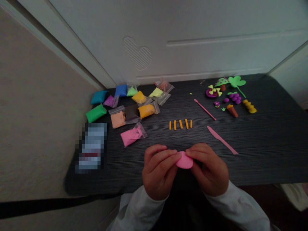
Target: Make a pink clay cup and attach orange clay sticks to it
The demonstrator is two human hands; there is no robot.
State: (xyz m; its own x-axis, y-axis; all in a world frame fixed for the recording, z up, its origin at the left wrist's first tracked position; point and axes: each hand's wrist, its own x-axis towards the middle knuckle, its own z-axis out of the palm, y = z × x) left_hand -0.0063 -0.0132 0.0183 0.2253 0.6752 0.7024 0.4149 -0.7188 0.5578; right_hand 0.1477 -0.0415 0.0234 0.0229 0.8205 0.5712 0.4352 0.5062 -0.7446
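A flattened piece of pink modelling clay (184, 161) is pinched between both hands above the front edge of the dark table. My left hand (159, 170) grips its left side, fingers curled over the top. On the opposite side, my right hand (211, 168) holds the clay between thumb and fingers. Just beyond the hands lies a row of several short orange clay strips (181, 124). To the right rest a pink plastic knife (221, 139) and a thin pink modelling tool (205, 109). An opened bag of pink clay (132, 135) lies left of the strips.
Several bags of coloured clay, among them a green one (96, 113), fill the table's (269, 144) back left. A phone-like device (92, 147), blurred out, lies at the left edge. Finished clay figures, including a green clover (237, 81) and purple grapes (234, 98), stand at the back right.
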